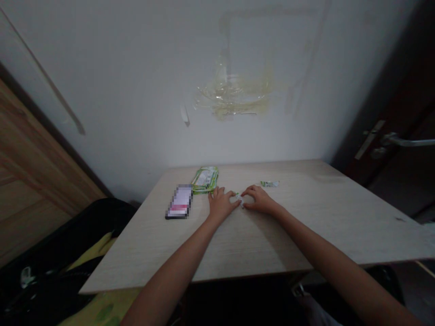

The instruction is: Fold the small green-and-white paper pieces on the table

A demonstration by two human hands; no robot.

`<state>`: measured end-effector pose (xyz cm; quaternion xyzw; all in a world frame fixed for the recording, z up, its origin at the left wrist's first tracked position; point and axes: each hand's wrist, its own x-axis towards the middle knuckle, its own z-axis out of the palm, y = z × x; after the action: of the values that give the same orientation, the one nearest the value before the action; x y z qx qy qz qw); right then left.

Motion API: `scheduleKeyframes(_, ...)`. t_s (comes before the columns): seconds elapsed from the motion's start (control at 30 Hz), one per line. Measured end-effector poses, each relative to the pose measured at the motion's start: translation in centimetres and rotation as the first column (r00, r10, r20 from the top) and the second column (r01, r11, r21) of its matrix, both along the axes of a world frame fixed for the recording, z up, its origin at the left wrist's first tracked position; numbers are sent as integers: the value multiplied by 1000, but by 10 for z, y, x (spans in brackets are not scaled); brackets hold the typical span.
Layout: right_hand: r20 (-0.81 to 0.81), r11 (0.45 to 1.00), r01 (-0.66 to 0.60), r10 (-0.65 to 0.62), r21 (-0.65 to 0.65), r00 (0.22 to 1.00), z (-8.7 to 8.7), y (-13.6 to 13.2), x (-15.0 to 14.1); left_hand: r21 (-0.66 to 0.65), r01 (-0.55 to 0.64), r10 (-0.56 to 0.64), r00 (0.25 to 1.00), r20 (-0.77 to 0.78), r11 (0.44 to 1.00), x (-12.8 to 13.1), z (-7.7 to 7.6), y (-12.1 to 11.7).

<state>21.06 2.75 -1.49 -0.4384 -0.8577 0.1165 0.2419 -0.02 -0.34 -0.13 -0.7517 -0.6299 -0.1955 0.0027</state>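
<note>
Over the middle of the table, a small green-and-white wrapper (239, 200) is pinched between my two hands. My left hand (222, 202) grips its left side with thumb and forefinger, the other fingers spread toward a green-and-white packet (205, 179). From the right, my right hand (258, 199) has thumb and forefinger closed on the wrapper's other side. Whether anything is inside the wrapper I cannot tell. Another small green-and-white piece of wrapper (270, 184) lies flat beyond my right hand.
A phone (180, 202) with a blurred screen lies left of my left hand, touching or close to the packet. The pale wooden table (306, 181) meets a white wall (136, 90) marked with old tape. At the right stands a dark door with a metal handle (408, 141).
</note>
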Motion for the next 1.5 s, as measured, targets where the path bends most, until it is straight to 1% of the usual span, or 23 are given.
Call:
scheduleKeyframes(0.23, 31, 1000, 4, -4, -1, 1000, -3, -2, -1, -11, -13, 13, 1000, 7, 1000, 1, 0, 0)
scheduleKeyframes(0.37, 14, 1000, -25, 25, -13, 1000, -1, 0, 2, -22, -9, 10, 1000, 7, 1000, 0, 2, 0)
scheduleKeyframes(0.47, -9, 1000, -22, 21, -19, 1000, 1, 2, 4, -29, -3, 3, 1000, 0, 1000, -1, 2, -1)
scheduleKeyframes(0.63, 7, 1000, 4, -4, 7, 1000, 2, -1, 3, -37, -5, 6, 1000, 6, 999, -1, 3, -2)
scheduleKeyframes(0.9, 11, 1000, -19, 19, 24, 1000, 3, -2, 3, -25, -20, 19, 1000, -4, 1000, 1, 3, -2)
scheduleKeyframes(1.27, 17, 1000, -8, 7, 8, 1000, 2, -4, 3, -1, -11, 11, 1000, 0, 1000, -1, -2, 0)
scheduleKeyframes(1.4, -18, 1000, -22, 22, -9, 1000, 1, -1, 6, -40, -20, 20, 1000, 9, 999, 0, -2, 1)
scheduleKeyframes(1.5, -95, 999, -44, 42, -15, 995, -2, 5, 10, -84, -5, 6, 1000, 17, 996, -1, -1, 1)
